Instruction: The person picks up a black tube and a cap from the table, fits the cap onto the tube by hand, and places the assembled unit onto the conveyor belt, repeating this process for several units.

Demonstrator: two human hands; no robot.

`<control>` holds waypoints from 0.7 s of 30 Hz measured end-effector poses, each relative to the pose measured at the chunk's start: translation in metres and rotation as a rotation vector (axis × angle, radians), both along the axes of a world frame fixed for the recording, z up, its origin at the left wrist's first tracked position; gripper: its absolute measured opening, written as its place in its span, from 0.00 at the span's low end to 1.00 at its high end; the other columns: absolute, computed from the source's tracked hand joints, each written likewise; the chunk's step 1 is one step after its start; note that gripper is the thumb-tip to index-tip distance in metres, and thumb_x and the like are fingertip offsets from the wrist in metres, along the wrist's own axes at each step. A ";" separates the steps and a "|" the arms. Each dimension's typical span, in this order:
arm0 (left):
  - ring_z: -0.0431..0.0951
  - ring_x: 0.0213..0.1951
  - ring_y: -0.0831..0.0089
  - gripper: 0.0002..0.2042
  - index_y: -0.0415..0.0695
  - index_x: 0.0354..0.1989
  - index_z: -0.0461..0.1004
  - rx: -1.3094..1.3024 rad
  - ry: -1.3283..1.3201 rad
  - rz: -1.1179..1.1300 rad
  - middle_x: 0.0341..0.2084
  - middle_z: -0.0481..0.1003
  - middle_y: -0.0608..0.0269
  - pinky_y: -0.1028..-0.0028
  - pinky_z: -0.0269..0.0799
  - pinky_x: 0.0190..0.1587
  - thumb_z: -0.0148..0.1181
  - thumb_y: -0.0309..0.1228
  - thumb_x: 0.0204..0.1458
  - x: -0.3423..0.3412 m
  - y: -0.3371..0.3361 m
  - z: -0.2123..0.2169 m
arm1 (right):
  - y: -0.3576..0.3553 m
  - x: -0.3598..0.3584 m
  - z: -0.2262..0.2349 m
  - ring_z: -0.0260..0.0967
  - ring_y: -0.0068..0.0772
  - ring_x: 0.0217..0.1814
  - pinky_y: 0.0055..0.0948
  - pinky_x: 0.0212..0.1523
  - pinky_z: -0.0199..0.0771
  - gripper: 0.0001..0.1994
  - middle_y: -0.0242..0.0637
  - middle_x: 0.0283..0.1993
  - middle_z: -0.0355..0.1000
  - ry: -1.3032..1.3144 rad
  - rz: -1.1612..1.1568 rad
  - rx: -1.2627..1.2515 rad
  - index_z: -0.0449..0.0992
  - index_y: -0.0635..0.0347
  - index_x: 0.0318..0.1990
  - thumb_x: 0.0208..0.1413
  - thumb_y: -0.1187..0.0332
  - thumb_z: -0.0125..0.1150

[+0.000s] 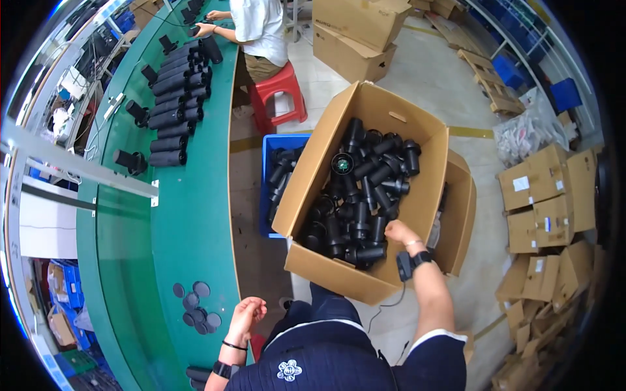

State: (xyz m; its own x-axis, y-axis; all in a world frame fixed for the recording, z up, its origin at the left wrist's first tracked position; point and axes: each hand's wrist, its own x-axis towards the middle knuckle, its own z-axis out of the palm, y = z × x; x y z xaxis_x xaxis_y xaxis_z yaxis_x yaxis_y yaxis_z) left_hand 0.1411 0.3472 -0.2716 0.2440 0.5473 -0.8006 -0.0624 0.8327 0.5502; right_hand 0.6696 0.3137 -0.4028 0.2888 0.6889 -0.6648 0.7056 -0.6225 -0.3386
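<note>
My left hand (248, 315) is beside the green bench's near edge, fingers curled in, with nothing visible in them. To its left, several flat black discs (197, 306) lie loosely grouped on the bench. My right hand (402, 232) is over the near right part of an open cardboard box (306, 257), its fingers closed; whether they hold anything is hidden. Several black cylindrical parts with wider collared ends (355, 215) lie jumbled inside the box. One of them, a collared part (342, 163), faces up and shows a green inside.
Rows of black cylinders (171, 117) lie along the green bench (195, 241). A blue crate (266, 225) with black parts stands between bench and box. Another person (257, 29) works at the far bench, near a red stool (280, 98). Flattened cartons (541, 195) are stacked at right.
</note>
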 end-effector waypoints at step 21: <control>0.75 0.39 0.77 0.10 0.40 0.47 0.71 0.037 0.001 -0.357 0.36 0.75 0.66 0.78 0.71 0.45 0.52 0.30 0.60 0.137 0.105 -0.005 | 0.092 -0.012 0.013 0.70 0.54 0.38 0.43 0.39 0.73 0.11 0.48 0.33 0.71 0.026 0.155 0.594 0.71 0.63 0.36 0.41 0.75 0.56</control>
